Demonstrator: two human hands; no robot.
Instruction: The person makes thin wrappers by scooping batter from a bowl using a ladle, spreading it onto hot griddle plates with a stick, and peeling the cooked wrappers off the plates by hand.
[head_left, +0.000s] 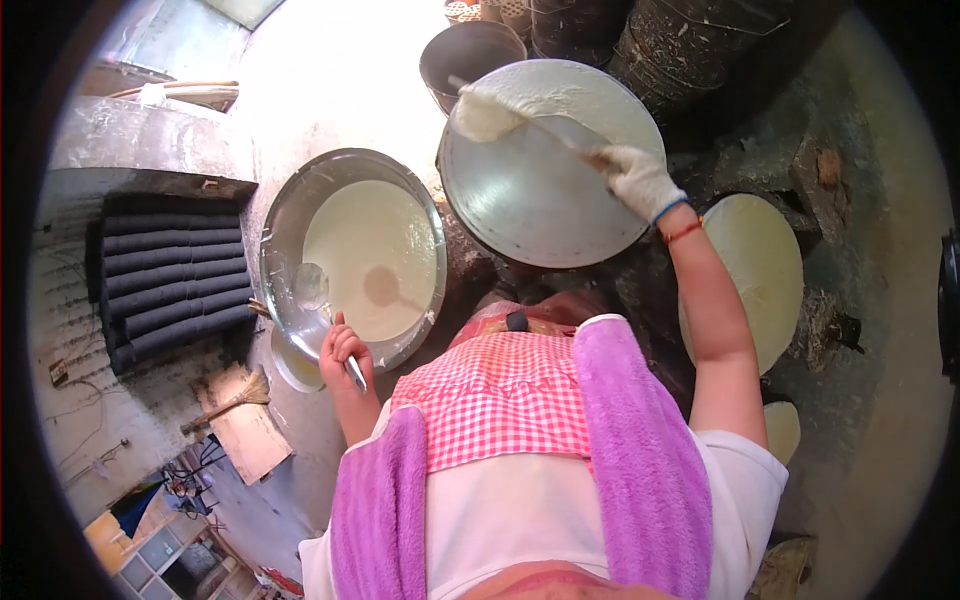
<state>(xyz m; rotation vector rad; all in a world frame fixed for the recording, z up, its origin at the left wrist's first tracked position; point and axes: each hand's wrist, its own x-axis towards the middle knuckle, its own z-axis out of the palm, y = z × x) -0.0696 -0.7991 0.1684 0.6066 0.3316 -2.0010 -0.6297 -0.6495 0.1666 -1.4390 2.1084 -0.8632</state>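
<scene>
My left hand (346, 349), bare, grips the handle of a metal ladle (354, 373), whose bowl hangs over the near left side of a large steel basin (271, 247). Cream-coloured batter (367, 232) partly fills the basin. My right hand (637, 180), in a white knit glove, holds a thin-handled spreading tool (555, 135) above a round griddle (525, 202). The tool's white head (484, 116) is blurred, so its shape is unclear. White batter (577, 86) covers the griddle's far part, while grey metal shows on the near side.
To my right lies another round plate bearing a pale sheet (754, 277). A dark metal bucket (472, 56) stands behind the griddle, with blackened drums (682, 52) beside it. Stacked black coal briquettes (180, 277) and a straw brush (240, 397) on a board (251, 442) are at left.
</scene>
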